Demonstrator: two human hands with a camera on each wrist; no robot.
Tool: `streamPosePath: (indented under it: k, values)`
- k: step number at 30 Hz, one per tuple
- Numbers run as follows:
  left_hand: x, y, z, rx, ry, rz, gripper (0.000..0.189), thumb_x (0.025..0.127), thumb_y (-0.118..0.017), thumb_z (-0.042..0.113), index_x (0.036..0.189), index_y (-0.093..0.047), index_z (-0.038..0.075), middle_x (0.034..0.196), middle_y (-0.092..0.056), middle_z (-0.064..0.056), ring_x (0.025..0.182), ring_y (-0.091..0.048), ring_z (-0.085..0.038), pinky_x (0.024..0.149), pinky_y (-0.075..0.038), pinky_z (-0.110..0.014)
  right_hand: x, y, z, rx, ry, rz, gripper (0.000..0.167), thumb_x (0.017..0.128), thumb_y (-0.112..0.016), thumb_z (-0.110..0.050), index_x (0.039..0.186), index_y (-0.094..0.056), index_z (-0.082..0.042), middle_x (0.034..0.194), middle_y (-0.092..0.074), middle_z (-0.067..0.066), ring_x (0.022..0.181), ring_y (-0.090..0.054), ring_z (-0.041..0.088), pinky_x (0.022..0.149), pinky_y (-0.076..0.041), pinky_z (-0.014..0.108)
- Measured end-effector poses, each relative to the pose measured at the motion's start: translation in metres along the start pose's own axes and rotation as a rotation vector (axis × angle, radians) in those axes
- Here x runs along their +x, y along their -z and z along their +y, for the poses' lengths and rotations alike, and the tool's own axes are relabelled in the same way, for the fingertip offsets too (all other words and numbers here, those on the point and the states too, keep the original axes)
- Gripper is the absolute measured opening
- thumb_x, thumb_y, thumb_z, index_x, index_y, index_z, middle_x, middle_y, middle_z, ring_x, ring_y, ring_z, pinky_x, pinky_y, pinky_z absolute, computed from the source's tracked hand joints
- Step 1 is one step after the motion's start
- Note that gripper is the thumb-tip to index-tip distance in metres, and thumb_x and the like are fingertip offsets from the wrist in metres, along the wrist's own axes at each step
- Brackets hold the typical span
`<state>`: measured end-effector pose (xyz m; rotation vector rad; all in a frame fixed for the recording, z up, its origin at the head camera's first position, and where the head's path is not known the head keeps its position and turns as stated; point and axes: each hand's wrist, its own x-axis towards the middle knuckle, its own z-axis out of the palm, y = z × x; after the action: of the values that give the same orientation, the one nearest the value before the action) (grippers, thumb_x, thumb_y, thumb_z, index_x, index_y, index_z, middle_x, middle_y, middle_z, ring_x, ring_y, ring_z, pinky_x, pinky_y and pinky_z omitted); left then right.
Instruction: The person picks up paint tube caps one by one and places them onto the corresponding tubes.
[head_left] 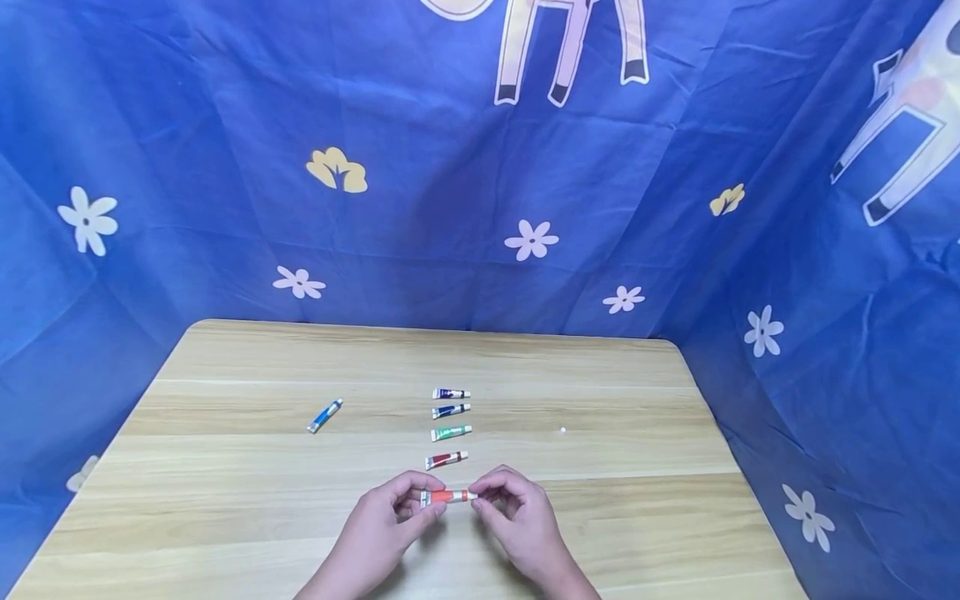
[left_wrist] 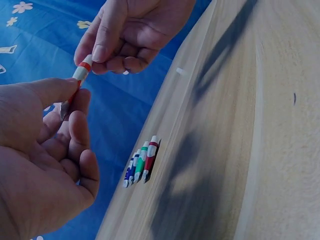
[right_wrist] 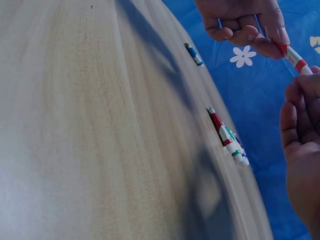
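Between both hands, above the table, is an orange-red paint tube (head_left: 448, 497) with a white cap, lying nearly level. My left hand (head_left: 386, 525) pinches its flat crimped end between thumb and fingers. At the other end, my right hand (head_left: 521, 521) has thumb and forefinger on the white cap (left_wrist: 88, 59). Just beyond the hands, a dark red tube (head_left: 446, 460), a green tube (head_left: 452, 432), a dark blue tube (head_left: 451, 411) and a purple-blue tube (head_left: 452, 394) lie in a column, caps to the right.
A lighter blue tube (head_left: 325, 416) lies slanted by itself on the left side of the wooden table (head_left: 637, 533). A small white piece (head_left: 562, 430) sits right of the column. Blue patterned cloth (head_left: 420, 208) hangs behind the table and along its sides.
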<state>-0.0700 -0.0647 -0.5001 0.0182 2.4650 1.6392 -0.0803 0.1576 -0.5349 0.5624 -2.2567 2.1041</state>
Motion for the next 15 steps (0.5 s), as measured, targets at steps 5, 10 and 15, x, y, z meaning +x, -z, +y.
streamPosePath:
  k: [5,10,15]
  values:
    - [-0.0014,0.0004,0.0031,-0.009,0.003,-0.005,0.021,0.092,-0.087,0.023,0.110,-0.076,0.023,0.080,-0.063,0.006,0.069,-0.051,-0.003,0.069,-0.043,-0.021,0.0000,-0.0017,-0.0016,-0.048,-0.057,0.032,0.010,0.098,-0.076,-0.004,0.108,-0.075,-0.004,0.102,-0.074,0.022,0.094,-0.068,0.001,0.088,-0.062,0.024]
    - [-0.0030,-0.0019,0.0046,0.031,-0.018,0.043,0.021,0.089,-0.089,0.020,0.104,-0.076,0.029,0.079,-0.063,0.009,0.071,-0.054,-0.002,0.069,-0.044,-0.021,0.0004,-0.0035,-0.0004,-0.043,-0.160,0.029,0.015,0.100,-0.076,-0.015,0.106,-0.075,-0.001,0.100,-0.075,0.026,0.086,-0.067,0.001,0.081,-0.060,0.021]
    - [-0.0043,-0.0054,0.0032,0.105,-0.084,0.108,0.028,0.087,-0.091,0.018,0.096,-0.077,0.039,0.076,-0.059,0.016,0.074,-0.056,0.001,0.071,-0.047,-0.021,0.0010,-0.0077,0.0002,-0.019,-0.275,0.032,0.016,0.105,-0.069,-0.014,0.102,-0.072,0.001,0.093,-0.069,0.025,0.078,-0.060,0.000,0.075,-0.053,0.016]
